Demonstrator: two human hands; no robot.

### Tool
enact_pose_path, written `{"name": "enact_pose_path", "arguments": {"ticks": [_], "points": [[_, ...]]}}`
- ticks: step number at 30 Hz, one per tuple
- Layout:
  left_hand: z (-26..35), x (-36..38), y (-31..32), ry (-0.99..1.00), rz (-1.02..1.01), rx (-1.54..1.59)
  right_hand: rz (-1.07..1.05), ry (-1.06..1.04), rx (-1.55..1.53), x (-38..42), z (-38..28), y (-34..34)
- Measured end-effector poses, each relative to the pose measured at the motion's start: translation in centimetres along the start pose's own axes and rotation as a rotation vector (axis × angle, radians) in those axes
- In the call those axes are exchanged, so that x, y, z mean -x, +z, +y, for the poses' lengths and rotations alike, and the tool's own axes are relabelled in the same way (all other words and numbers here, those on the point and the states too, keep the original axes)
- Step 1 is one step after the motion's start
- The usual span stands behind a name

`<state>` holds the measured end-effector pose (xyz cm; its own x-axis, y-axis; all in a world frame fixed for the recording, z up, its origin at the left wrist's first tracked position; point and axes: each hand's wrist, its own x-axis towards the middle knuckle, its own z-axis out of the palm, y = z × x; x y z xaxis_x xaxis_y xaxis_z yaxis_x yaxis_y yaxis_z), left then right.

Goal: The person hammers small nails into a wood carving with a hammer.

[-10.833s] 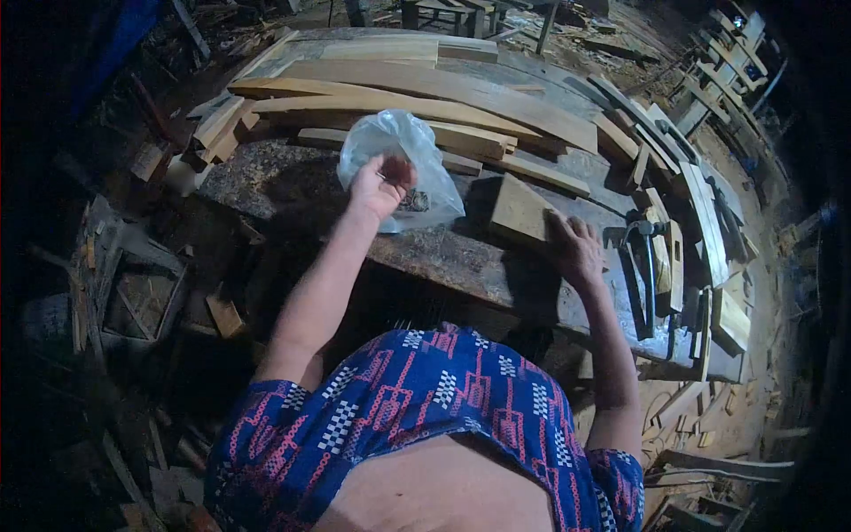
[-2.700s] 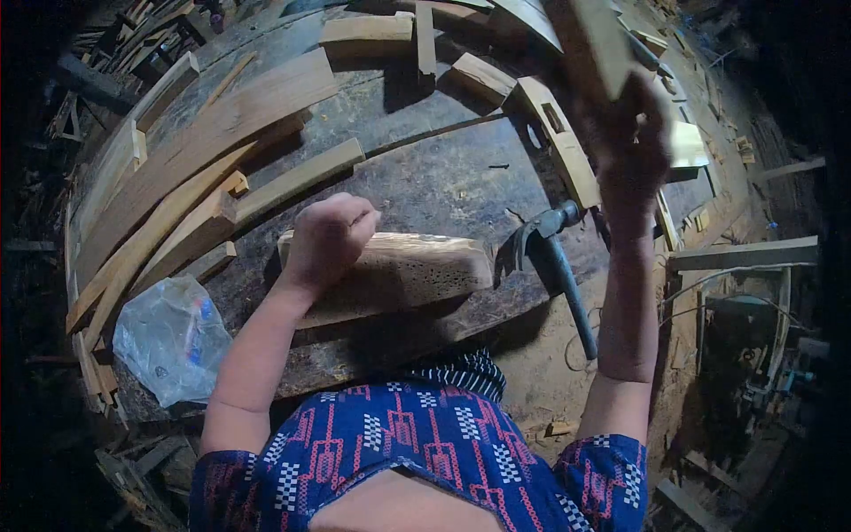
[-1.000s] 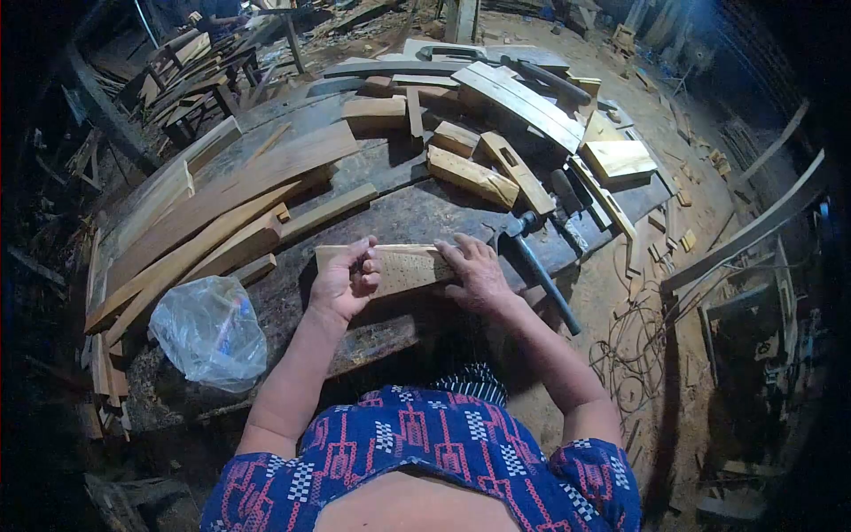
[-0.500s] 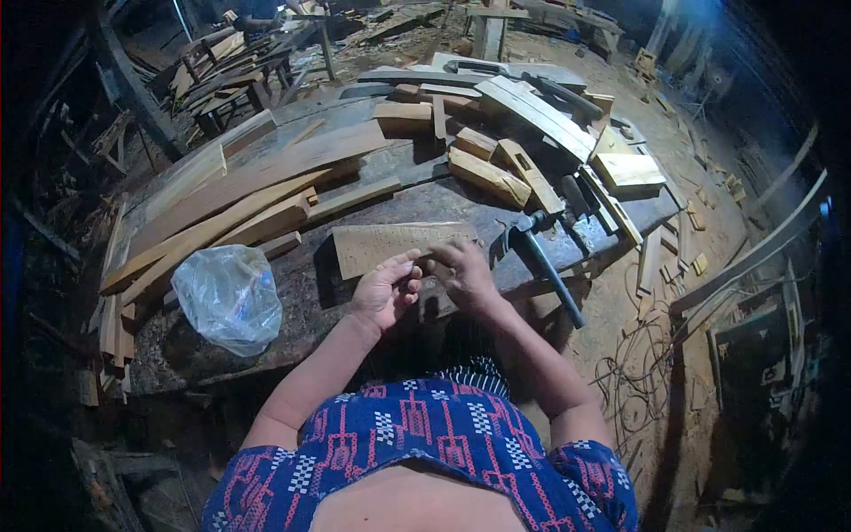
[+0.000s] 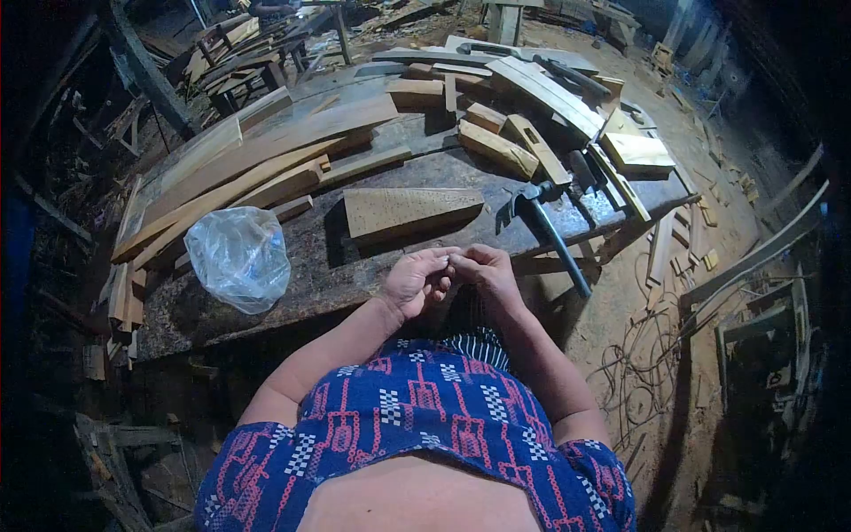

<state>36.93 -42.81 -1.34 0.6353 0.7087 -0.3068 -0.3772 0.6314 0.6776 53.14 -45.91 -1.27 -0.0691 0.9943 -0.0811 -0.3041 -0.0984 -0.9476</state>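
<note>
My left hand (image 5: pixel 415 282) and my right hand (image 5: pixel 489 277) meet fingertip to fingertip above the workbench's front edge. Both are closed, fingers pinched together; whatever is between them is too small to make out. Just beyond them lies a wooden block (image 5: pixel 412 213) with small dots on its top face. A claw hammer (image 5: pixel 551 238) rests to the right of the block, its handle reaching over the bench edge. On the left of my hands sits a clear plastic bag (image 5: pixel 238 259) with something bluish inside.
Long planks (image 5: pixel 275 160) lie along the left of the workbench (image 5: pixel 310 257). Mortised wood pieces (image 5: pixel 538 148) and boards crowd its right side. Cables (image 5: pixel 634 381) and offcuts are on the floor to the right. A wood pile (image 5: pixel 244 58) stands at the back left.
Both hands have moved back toward my body, off the dotted block, and their fingertips are now together. The camera view has shifted slightly, so the bench appears a little further right.
</note>
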Motion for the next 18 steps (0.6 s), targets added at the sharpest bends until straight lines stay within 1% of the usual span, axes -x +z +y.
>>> {"name": "enact_pose_path", "arguments": {"ticks": [3,4,5,6,7,9,10,12,13,15,16,18], "points": [[0.4,-0.2,0.9,-0.038,-0.039,0.046,0.018,-0.013,0.060,-0.5,-0.7,-0.5],[0.6,-0.6,1.0,-0.059,0.062,0.080,0.020,-0.013,0.063,-1.0,-0.7,-1.1],[1.0,-0.9,1.1,-0.081,0.163,0.114,0.059,-0.115,0.147,-1.9,-0.8,-1.9],[1.3,-1.3,0.9,-0.083,0.161,0.116,0.097,-0.217,0.231,-2.7,-1.0,-2.6],[1.7,-1.7,0.7,-0.066,0.173,0.084,0.127,-0.275,0.244,-3.2,-2.1,-2.7],[2.6,-2.8,-0.5,-0.054,0.184,0.054,0.166,-0.332,0.320,-5.3,-2.6,-4.5],[3.2,-3.6,-1.6,-0.074,0.127,0.010,0.168,-0.327,0.321,-6.0,-3.1,-5.1],[4.6,-5.2,-2.5,-0.080,0.020,-0.108,0.191,-0.211,0.322,-7.2,-3.5,-5.8],[5.2,-5.5,-2.0,-0.087,0.023,-0.102,0.193,-0.202,0.322,-7.6,-3.5,-5.8],[6.3,-6.4,-0.4,0.018,0.127,-0.198,0.223,-0.223,0.437,-8.6,-3.5,-6.0],[6.4,-7.3,-0.6,0.038,0.150,-0.162,0.223,-0.213,0.479,-8.8,-3.7,-5.9],[6.9,-8.9,-1.1,0.052,0.145,-0.180,0.221,-0.200,0.475,-9.5,-3.2,-5.9]]}}
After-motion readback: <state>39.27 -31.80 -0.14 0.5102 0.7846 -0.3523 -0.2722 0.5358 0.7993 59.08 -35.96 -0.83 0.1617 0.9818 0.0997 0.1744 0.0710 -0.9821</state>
